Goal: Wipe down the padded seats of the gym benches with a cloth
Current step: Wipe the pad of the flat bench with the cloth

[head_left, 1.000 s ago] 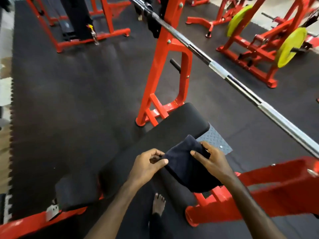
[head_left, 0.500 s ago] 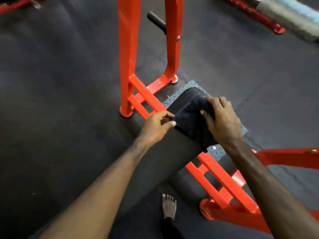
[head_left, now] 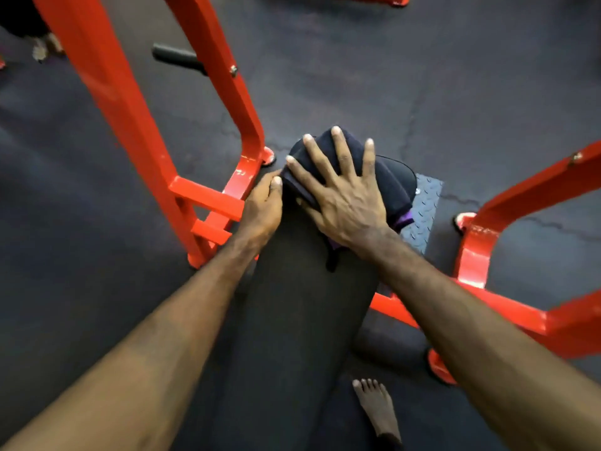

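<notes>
A long black padded bench seat (head_left: 299, 307) runs from the bottom of the view up to the middle. A dark folded cloth (head_left: 385, 180) with a purple edge lies on its far end. My right hand (head_left: 341, 193) lies flat on the cloth with fingers spread and straight, pressing it onto the pad. My left hand (head_left: 263, 206) is at the cloth's left edge beside the pad, its thumb and fingertips pinching the fold.
Red steel uprights (head_left: 130, 125) stand left of the bench, and a red frame (head_left: 507, 288) stands to the right. A grey checker plate (head_left: 422, 206) sits beyond the pad's end. My bare foot (head_left: 377, 408) is on the black rubber floor (head_left: 422, 76).
The view has swung down and closer over the bench. My right hand went from gripping the cloth to lying flat and spread on it at the pad's far end.
</notes>
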